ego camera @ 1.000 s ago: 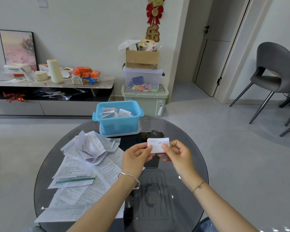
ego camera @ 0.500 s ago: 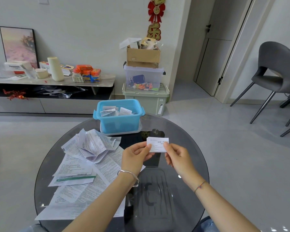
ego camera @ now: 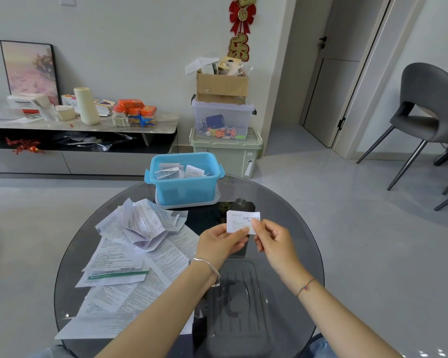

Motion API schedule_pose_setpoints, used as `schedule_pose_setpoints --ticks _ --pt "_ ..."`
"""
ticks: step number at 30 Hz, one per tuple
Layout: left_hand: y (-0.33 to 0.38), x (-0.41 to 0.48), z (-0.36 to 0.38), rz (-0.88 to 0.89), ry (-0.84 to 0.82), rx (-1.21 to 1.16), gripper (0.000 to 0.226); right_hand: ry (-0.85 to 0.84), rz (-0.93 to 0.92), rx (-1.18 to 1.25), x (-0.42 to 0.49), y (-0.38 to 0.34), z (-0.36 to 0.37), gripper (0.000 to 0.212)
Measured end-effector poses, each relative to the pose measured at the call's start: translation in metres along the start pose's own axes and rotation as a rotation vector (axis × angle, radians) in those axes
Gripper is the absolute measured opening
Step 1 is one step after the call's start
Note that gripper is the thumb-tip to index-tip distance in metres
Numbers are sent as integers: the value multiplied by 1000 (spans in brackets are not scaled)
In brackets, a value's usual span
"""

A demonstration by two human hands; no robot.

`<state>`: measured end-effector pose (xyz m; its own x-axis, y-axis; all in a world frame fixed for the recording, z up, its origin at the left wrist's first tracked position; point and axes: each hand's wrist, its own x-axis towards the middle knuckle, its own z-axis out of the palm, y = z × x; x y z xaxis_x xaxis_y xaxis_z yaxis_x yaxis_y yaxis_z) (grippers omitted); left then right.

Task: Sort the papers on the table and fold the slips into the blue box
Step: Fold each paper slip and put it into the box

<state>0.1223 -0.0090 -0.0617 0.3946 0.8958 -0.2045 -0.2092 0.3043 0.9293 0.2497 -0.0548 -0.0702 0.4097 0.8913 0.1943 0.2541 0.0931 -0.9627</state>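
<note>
Both hands pinch one folded slip [ego camera: 239,221] above the glass table [ego camera: 290,218]: left hand [ego camera: 219,242] at its lower edge, right hand [ego camera: 274,241] at its right side. Beyond stands the blue box [ego camera: 185,188] holding slips; papers [ego camera: 130,254] lie left

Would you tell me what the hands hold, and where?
A small white paper slip: left hand pinches its lower-left edge, right hand its lower-right corner.
</note>
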Motion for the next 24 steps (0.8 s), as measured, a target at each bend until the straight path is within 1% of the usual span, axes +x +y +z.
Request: schedule_pose_setpoints --ticks 4,8,13,15,17,19,21,24 --pt "0 1 -2 -5 -11 5 20 -49 26 2 -2 -3 0 38" --pt "2 1 -8 -10 -19 -10 20 -139 32 7 -4 -6 0 29" --pt "8 3 -15 -57 -90 -64 17 -104 48 17 -1 -5 -1 31" --pt "8 2 -16 -33 -77 -30 16 -109 64 33 -1 -6 -1 30" --pt "7 3 -16 17 -27 26 16 -108 74 59 -1 -8 0 28" --pt "5 4 -17 49 37 67 17 -104 78 65 -2 -10 1 19" --pt "2 5 -17 52 66 108 13 -113 87 68 -4 -13 2 9" --pt "-2 5 -15 38 43 129 9 -127 109 82 -6 -13 4 18"
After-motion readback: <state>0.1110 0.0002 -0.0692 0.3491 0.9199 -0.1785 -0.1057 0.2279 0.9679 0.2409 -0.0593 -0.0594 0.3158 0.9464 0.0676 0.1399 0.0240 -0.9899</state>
